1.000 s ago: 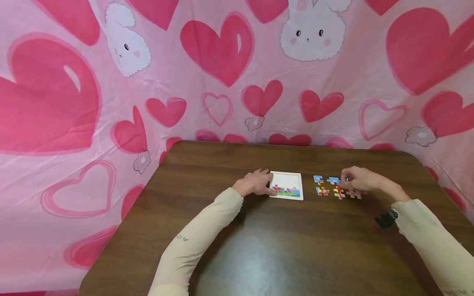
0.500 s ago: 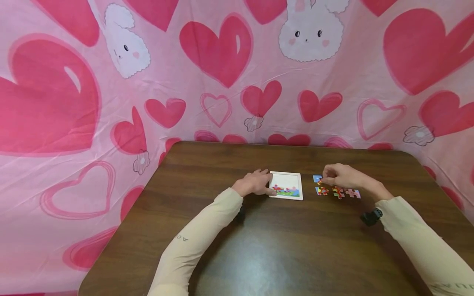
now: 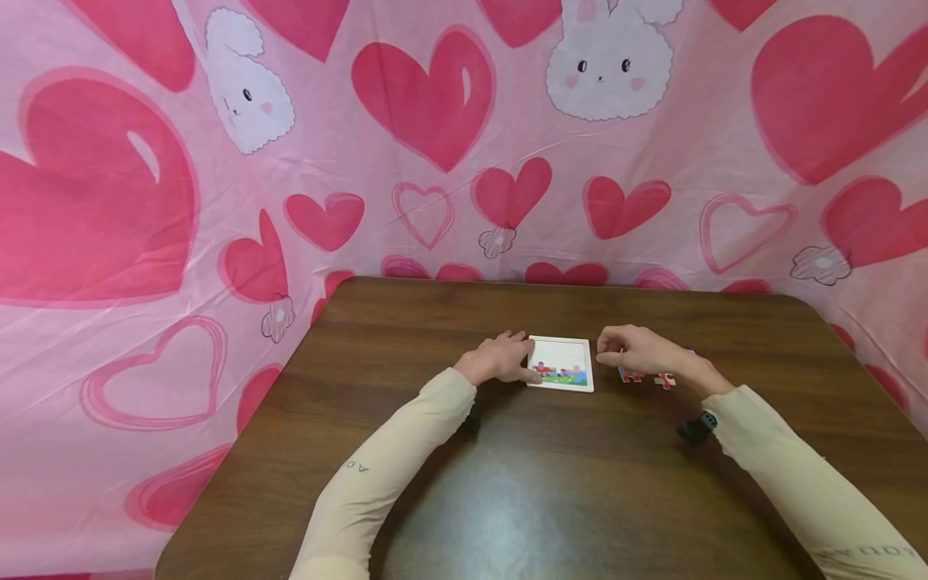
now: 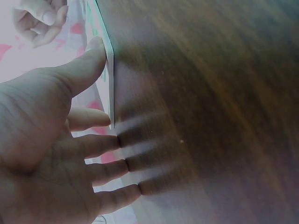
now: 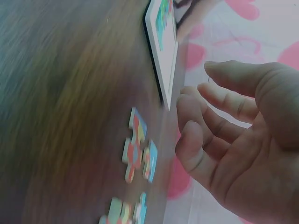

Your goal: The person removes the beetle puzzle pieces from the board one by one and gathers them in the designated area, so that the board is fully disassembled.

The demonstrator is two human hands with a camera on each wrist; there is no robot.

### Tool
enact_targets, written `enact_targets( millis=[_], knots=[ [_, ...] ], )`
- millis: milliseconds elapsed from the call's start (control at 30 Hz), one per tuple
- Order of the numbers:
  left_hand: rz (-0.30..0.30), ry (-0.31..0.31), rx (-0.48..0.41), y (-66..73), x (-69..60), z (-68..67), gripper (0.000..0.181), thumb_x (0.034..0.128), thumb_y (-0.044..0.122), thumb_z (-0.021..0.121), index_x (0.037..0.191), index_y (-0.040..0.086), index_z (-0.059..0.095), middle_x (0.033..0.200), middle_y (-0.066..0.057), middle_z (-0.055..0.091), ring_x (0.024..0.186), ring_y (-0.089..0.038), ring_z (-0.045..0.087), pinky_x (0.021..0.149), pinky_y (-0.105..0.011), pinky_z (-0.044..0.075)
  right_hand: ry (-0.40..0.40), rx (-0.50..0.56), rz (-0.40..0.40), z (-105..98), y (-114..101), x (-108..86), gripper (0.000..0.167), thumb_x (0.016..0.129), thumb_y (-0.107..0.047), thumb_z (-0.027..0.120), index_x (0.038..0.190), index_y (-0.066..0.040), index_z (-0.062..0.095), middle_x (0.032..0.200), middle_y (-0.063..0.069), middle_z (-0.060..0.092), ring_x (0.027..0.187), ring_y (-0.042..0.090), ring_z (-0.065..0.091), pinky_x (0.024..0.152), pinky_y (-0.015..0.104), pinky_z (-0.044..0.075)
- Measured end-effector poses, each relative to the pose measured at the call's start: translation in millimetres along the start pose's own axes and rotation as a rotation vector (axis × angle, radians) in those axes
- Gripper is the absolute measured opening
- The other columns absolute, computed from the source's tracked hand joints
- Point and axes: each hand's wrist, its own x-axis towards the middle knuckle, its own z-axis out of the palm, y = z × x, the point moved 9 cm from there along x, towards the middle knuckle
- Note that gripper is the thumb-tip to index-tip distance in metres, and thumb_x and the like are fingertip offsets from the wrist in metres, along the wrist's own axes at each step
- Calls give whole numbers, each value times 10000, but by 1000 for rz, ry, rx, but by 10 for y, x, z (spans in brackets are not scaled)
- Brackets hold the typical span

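Observation:
A white square puzzle board (image 3: 561, 353) lies flat on the table, a colourful picture strip along its near side and bare white beyond. My left hand (image 3: 500, 358) is at the board's left edge. In the left wrist view its thumb (image 4: 96, 49) rests on the rim, while the straight fingers touch the tabletop and board edge. Just right of the board hovers my right hand (image 3: 641, 351), fingers loosely bent; the right wrist view shows nothing between them. Beneath it lie jigsaw pieces (image 3: 664, 381), partly hidden in the head view. A red and yellow jigsaw piece (image 5: 134, 151) shows clearly from the right wrist.
The brown wooden table (image 3: 507, 483) has rounded far corners. Behind it hangs a pink cloth (image 3: 435, 217) printed with hearts and rabbits. Dark wrist devices (image 3: 698, 428) sit under the cream sleeves.
My right hand has moved left across the jigsaw pieces, from the far right ones to beside the board. My left hand and the board have stayed put.

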Motion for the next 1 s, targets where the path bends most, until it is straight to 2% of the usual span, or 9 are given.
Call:
enact_targets(
  millis=[200, 467, 767, 1000],
  knots=[
    [-7, -4, -4, 1, 11, 7, 785, 892, 609, 593, 1518, 194, 365, 1635, -72, 248, 1512, -305, 220, 1174, -520, 295, -8, 35, -11, 99, -85, 89, 123, 946, -207, 653, 998, -106, 605, 803, 102, 634, 580, 189, 591, 526, 311, 504],
    [-19, -5, -23, -6, 6, 11, 788, 885, 611, 601, 1520, 207, 367, 1637, -67, 242, 1516, -302, 207, 1183, -511, 280, -40, 52, -6, 235, -163, 158, 174, 947, -237, 655, 1047, -104, 608, 732, 82, 607, 557, 216, 578, 467, 319, 485],
    [-19, 3, -10, -22, 14, 12, 787, 887, 621, 589, 1517, 205, 368, 1634, -67, 253, 1512, -303, 222, 1176, -519, 293, -128, 91, -44, 419, -331, 262, 185, 959, -228, 638, 1086, -97, 605, 733, 83, 606, 530, 162, 546, 498, 309, 495],
    [-17, 5, -5, -18, 17, 10, 782, 888, 621, 590, 1510, 198, 380, 1630, -72, 263, 1506, -308, 236, 1166, -525, 306, -139, 105, -58, 474, -404, 369, 132, 958, -163, 630, 1061, -88, 596, 753, 78, 621, 568, 159, 603, 526, 322, 535]
  ],
)
